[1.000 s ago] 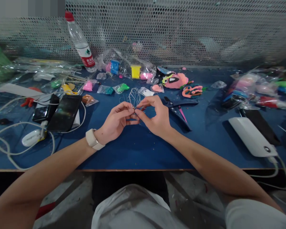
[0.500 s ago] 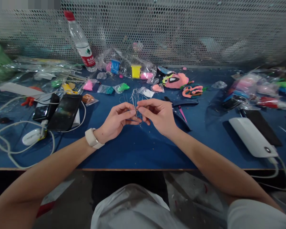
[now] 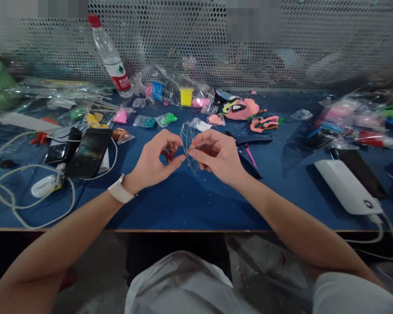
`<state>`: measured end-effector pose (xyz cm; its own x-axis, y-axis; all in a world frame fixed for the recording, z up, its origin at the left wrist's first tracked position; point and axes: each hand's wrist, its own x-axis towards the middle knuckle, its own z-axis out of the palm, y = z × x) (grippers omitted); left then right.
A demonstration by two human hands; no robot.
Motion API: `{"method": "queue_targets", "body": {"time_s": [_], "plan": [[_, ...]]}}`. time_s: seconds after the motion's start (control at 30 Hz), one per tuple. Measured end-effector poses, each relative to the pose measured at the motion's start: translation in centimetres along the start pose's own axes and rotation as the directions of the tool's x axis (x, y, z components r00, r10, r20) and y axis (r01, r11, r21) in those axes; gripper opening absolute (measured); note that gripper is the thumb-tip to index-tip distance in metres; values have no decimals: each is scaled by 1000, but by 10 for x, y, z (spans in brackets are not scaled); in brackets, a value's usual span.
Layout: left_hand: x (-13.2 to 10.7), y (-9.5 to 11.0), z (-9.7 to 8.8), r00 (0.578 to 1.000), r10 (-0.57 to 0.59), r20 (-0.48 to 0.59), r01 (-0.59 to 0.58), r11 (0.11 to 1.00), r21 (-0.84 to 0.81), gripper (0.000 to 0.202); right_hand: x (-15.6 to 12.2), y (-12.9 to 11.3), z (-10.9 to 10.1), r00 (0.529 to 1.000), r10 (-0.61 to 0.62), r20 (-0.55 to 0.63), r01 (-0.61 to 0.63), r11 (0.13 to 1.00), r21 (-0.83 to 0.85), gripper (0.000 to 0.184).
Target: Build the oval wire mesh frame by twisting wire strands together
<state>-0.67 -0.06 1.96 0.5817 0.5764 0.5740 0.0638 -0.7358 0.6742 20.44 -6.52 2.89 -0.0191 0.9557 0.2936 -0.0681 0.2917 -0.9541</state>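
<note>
A thin, twisted silvery wire frame (image 3: 183, 129), bent into a narrow loop shape, stands between my hands above the blue table. My right hand (image 3: 223, 158) pinches its right side between thumb and fingers. On the other side, my left hand (image 3: 154, 160) has its thumb and index finger apart, their tips close to the frame; whether they touch it is hard to tell. Dark-handled pliers (image 3: 253, 140) lie just right of my right hand, partly hidden by it. A small bag with white material (image 3: 201, 125) rests behind the wire.
Bagged coloured clay (image 3: 166, 119), a yellow tub (image 3: 186, 97) and a pink clay figure (image 3: 240, 109) lie along the back. A water bottle (image 3: 116, 72) stands by the mesh panel. Phone (image 3: 89, 153) and looped cable (image 3: 11, 205) are left; a white power bank (image 3: 347, 187) is right.
My left thumb and fingers have parted and drawn slightly left from the wire frame, so more of it shows. My right hand stays pinched on it.
</note>
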Motion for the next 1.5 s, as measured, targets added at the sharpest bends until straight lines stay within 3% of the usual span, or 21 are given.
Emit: {"method": "queue_targets", "body": {"time_s": [0.13,0.37,0.57,0.73,0.83,0.93,1.07,1.23,1.5], "plan": [[2,-1,0,991,123,44,-127,986,112,9,2,4,-1,998,24,51,-28,997,74,37],[3,-3,-2,985,157,71,-168,966,195,9,4,0,-6,965,170,200,-210,957,201,35],[3,-3,0,980,189,62,-199,938,285,9,5,-3,-10,937,254,239,-299,938,176,39],[1,-4,1,960,278,39,-273,896,349,9,4,-9,-8,952,247,182,-273,952,136,48],[0,-2,2,923,381,53,-365,825,432,1,2,-14,-6,963,233,137,-247,965,93,50],[-1,2,1,902,419,103,-407,748,525,10,0,-18,-4,981,171,91,-173,985,16,47],[0,8,2,892,434,125,-420,695,583,8,-4,-20,-1,995,96,34,-94,994,-63,41],[1,11,3,903,414,113,-392,687,612,4,-6,-20,2,997,80,-14,-81,992,-93,42],[3,12,1,899,374,226,-427,642,637,10,-7,-14,0,997,66,-32,-70,983,-170,42]]}}
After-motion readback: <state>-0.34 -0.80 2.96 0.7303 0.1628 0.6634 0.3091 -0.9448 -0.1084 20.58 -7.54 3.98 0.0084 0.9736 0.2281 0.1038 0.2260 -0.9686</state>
